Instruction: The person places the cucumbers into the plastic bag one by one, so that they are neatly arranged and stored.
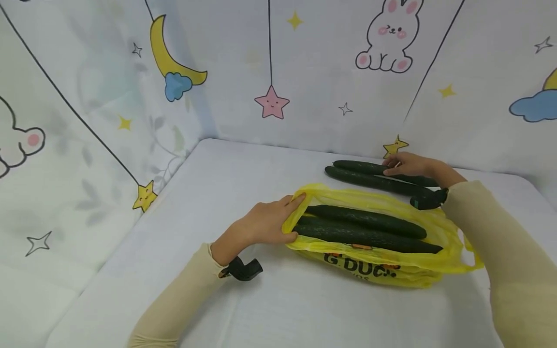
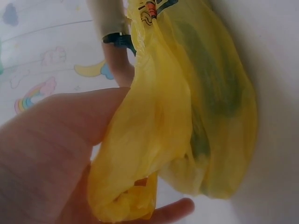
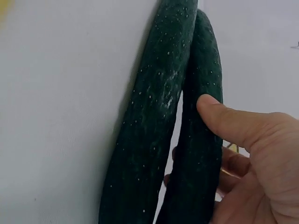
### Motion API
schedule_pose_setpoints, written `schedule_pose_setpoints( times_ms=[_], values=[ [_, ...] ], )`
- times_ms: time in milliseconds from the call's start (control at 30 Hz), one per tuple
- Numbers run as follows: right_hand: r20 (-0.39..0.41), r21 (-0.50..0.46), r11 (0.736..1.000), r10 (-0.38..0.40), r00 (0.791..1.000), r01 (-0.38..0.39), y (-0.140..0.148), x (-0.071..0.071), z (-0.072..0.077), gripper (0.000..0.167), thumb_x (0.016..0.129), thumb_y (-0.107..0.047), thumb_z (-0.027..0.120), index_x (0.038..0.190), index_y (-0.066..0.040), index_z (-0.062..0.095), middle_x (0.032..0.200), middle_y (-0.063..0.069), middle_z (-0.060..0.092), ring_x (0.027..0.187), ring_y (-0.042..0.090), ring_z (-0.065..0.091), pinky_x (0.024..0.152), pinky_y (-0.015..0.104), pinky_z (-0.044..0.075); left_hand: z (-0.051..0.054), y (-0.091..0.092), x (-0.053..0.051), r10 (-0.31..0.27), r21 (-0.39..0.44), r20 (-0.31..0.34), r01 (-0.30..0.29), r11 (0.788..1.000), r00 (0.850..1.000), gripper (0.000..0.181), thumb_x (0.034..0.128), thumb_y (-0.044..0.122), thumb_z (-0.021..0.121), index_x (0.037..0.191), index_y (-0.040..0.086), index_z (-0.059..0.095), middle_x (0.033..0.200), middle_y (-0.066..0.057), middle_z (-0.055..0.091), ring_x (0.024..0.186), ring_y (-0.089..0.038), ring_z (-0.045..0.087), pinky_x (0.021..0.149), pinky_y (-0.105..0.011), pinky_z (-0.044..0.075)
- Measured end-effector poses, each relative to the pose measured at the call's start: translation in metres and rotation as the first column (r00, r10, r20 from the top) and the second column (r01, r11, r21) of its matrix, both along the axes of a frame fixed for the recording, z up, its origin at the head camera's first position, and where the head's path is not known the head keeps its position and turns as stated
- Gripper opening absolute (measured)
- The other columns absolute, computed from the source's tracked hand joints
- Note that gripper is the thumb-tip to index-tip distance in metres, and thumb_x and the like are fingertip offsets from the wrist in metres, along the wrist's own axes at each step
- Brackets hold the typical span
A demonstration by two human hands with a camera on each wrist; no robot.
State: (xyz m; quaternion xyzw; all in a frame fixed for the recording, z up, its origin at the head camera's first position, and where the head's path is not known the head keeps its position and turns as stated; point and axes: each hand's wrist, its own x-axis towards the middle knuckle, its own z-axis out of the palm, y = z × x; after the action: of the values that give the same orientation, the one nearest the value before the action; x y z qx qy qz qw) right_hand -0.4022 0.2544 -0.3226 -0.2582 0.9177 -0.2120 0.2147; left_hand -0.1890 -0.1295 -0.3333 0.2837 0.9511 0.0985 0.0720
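cucumber on the far side of the white table, beyond the yellow bag, is in the grasp of the right hand, thumb on top and fingers curled round its far side; whether it is raised off the table is hard to tell. a second cucumber lies just beside it, nearer the person. the left hand pinches the left edge of the bag's mouth, inside which two more cucumbers show. for a steady hold, i'd grip near mid-length so neither end droops, avoid dragging the neighbour along, and have the bag's rim spread and taut. the grasped cucumber's long axis runs left to right, slanting slightly, left end farther from the person; the bagged pair point nearly the same way.
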Motion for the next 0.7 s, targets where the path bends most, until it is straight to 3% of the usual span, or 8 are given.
schedule_pose_setpoints(
  times_ms=[300,700],
  values=[
    [-0.042,-0.017,0.999,-0.033,0.999,0.033,-0.006,0.010,0.017,0.046,0.100,-0.016,0.055,0.132,0.014,0.042,0.131,0.036,0.044,0.121,0.050,0.043,0.095,0.060,0.039,0.004,-0.002,0.000,0.010,0.002,-0.003,-0.010,1.000,1.000,0.084,0.0900,0.040,0.061,0.158,0.014,0.018,0.152,-0.018,0.037,0.101,-0.026,0.065,0.055,-0.029,0.045],
    [-0.094,-0.050,0.998,-0.027,0.995,0.022,0.001,0.032,0.020,0.044,0.100,-0.017,0.055,0.131,0.013,0.043,0.127,0.033,0.048,0.117,0.050,0.048,0.092,0.057,0.043,0.004,-0.001,0.003,-0.006,0.006,-0.007,0.006,1.000,1.000,0.084,0.0893,0.039,0.062,0.157,0.012,0.020,0.151,-0.019,0.038,0.103,-0.027,0.065,0.056,-0.031,0.047]
  ],
)
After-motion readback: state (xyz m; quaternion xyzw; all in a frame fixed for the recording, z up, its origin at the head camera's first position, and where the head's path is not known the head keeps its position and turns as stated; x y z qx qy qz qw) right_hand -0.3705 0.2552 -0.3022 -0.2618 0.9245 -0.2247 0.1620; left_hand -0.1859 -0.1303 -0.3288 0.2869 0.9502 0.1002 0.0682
